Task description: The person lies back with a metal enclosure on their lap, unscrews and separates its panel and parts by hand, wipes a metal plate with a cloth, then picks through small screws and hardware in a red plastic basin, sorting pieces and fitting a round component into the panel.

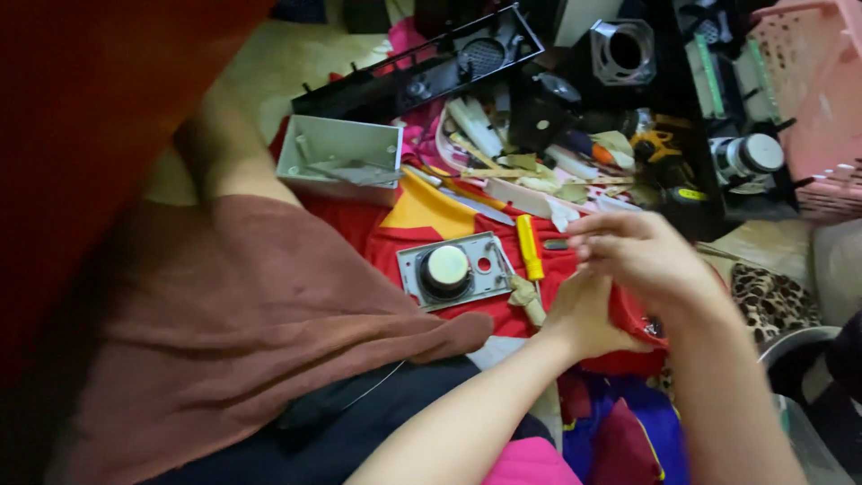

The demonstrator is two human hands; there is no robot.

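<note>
While the right hand (pixel 642 256) curls over the left hand (pixel 584 314), the two are pressed close around something small and red (pixel 628 314) — whether the fingers pinch it or merely cup it I cannot tell. That thing sits low between the palms, mostly hidden. It could slip out and vanish into the rumpled red cloth (pixel 395 238) below, where red on red would hide it. Just left of the hands lie a yellow-handled screwdriver (pixel 530 247) and a grey plate with a round knob (pixel 453 269); further off, a grey open box (pixel 341 162). Beyond the fingertips — a black tray (pixel 422 67), crowded tools and a pink basket (pixel 808 81) hem in any reach.
</note>
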